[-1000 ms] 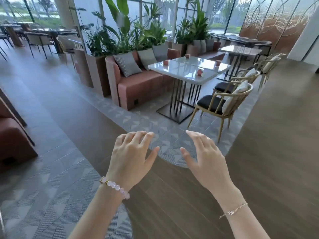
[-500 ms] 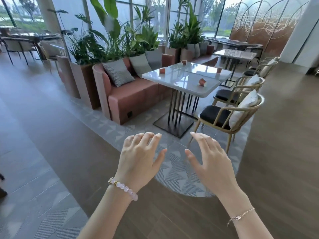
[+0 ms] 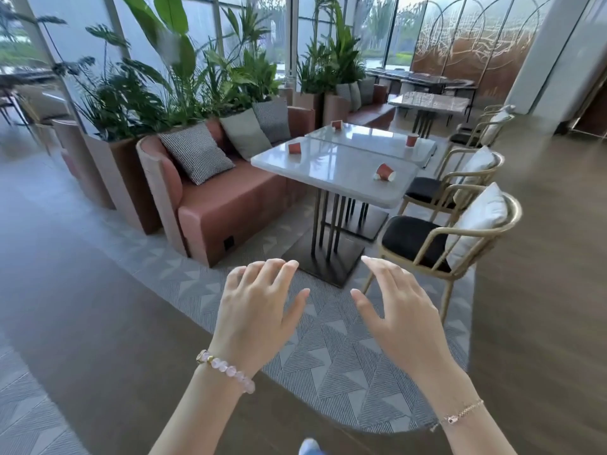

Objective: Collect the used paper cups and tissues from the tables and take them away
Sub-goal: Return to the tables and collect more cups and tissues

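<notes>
The left hand (image 3: 259, 310) and the right hand (image 3: 400, 320) were held out empty, with fingers loosely spread. Red paper cups (image 3: 294, 148) were seen on the white tables (image 3: 328, 174) ahead, and the nearest cup (image 3: 385, 172) was tipped on its side.

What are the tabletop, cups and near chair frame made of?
Tabletop: polished stone or stone-look slab, pale grey; it mirrors the windows.
Cups: likely paper, matte red, white inside the tipped one.
Chair frame: probably gold-finished metal tube, possibly wood; thin bent rails.
</notes>
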### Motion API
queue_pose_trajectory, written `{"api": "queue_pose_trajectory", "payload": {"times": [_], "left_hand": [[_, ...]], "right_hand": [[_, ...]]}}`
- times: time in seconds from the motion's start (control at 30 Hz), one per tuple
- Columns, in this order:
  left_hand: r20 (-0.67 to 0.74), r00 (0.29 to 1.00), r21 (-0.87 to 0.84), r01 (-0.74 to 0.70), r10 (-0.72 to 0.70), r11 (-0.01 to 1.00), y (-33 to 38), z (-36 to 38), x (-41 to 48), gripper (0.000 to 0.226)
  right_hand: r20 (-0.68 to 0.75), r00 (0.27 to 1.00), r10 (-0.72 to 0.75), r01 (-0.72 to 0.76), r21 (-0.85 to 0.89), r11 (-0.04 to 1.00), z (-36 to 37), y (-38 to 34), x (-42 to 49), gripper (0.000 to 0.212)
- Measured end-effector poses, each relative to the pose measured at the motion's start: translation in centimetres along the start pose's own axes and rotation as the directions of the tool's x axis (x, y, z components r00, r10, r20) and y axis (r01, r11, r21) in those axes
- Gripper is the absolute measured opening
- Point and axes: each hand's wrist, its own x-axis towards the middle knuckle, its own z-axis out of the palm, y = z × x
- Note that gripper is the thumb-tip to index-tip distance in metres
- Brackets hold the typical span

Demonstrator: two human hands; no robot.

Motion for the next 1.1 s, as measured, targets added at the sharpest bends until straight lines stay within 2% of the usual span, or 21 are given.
{"api": "queue_pose_trajectory", "payload": {"times": [0.3,0.63,1.1], "left_hand": [[-0.013,1.000,0.030,0.007,-0.007,1.000,-6.9,10.0,14.7,0.042],[0.017,0.999,-0.007,-0.033,0.034,0.999,-11.6,19.0,29.6,0.044],[0.041,0.975,-0.147,-0.209,0.218,0.967,-18.9,34.3,49.5,0.045]], "right_hand": [[0.010,1.000,0.027,-0.027,0.012,1.000,8.5,5.0,16.1,0.059],[0.002,0.999,0.033,-0.033,-0.019,0.999,13.8,9.9,32.0,0.059],[-0.062,0.981,0.185,-0.192,-0.125,0.973,23.3,16.4,50.0,0.057]]}}
